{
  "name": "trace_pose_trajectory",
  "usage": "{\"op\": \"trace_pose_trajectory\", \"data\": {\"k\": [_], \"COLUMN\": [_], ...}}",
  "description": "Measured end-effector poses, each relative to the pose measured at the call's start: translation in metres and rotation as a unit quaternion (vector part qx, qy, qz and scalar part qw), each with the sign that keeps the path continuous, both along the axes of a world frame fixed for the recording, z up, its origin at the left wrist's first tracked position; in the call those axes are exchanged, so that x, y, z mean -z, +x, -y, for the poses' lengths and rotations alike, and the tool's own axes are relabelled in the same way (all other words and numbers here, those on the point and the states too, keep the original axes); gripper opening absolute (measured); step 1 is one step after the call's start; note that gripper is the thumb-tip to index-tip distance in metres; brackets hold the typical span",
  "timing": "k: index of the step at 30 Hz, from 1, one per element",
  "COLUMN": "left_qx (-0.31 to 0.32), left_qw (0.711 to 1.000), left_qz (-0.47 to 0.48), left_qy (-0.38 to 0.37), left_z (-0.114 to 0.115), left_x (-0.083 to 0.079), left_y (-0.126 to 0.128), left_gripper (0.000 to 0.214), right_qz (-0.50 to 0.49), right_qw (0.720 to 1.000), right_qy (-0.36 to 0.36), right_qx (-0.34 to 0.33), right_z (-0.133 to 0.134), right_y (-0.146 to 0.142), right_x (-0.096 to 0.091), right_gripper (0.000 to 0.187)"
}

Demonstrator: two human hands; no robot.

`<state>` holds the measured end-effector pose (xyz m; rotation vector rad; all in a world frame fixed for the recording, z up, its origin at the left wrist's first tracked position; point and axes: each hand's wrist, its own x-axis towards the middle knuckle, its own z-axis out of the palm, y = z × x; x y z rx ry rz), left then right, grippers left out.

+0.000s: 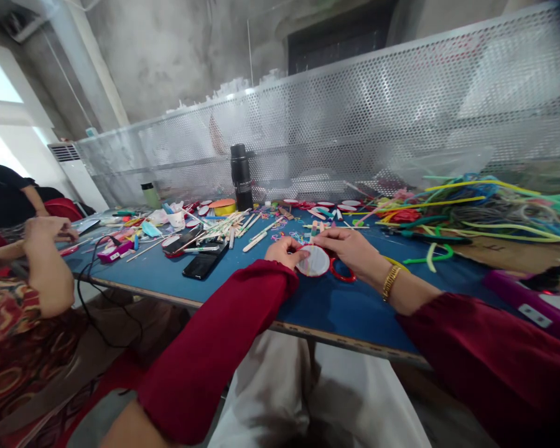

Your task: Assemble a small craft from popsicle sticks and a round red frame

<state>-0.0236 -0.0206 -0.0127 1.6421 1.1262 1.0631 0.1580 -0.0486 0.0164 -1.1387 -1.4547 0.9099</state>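
Note:
My left hand (285, 252) is closed on the left edge of a round white disc (313, 261) with a thin red rim, its thumb lying on the disc's face. The disc is held tilted above the blue tabletop. At the disc's upper right edge, the fingertips of my right hand (350, 249) are pinched together. What they grip, if anything, is too small to make out. A red ring-shaped handle (342, 270), perhaps of scissors, shows under my right hand. Small coloured bits (284, 231) lie beyond my hands.
To the left lie a black phone (206, 261) and many pale sticks (233, 227). A black bottle (241, 177) stands behind. Coloured strips (485, 211), pliers (436, 238) and a purple device (527, 305) are on the right. Another person's arm (49, 261) rests at far left.

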Motion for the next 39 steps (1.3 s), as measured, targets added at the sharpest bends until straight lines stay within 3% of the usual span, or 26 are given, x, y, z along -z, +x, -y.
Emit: {"op": "trace_pose_trajectory", "data": {"k": [7,15,19,26,30,39], "left_qx": [-0.006,0.002,-0.017,0.016,0.035,0.05], "left_qw": [1.0,0.999,0.997,0.983,0.974,0.957], "left_qz": [-0.004,0.012,0.051,0.179,0.214,0.252], "left_qy": [-0.003,0.041,0.047,-0.043,-0.069,-0.133], "left_z": [-0.004,-0.006,-0.012,-0.009,-0.005,-0.004], "left_x": [0.001,0.001,0.001,0.004,-0.001,-0.008], "left_y": [0.004,0.001,-0.002,0.002,0.003,-0.001], "left_gripper": [0.019,0.037,0.035,0.036,0.043,0.027], "right_qz": [0.082,0.17,0.2,0.209,0.205,0.205], "right_qw": [0.996,0.981,0.972,0.964,0.963,0.957], "right_qy": [0.044,0.096,0.121,0.155,0.161,0.178], "right_qx": [-0.008,0.006,0.024,0.059,0.07,0.102], "right_z": [0.0,0.001,0.003,0.002,0.004,0.009], "right_y": [0.003,0.004,0.003,0.001,0.0,-0.002], "right_x": [-0.001,0.0,-0.001,0.001,0.0,-0.003], "right_gripper": [0.047,0.048,0.05,0.052,0.047,0.041]}}
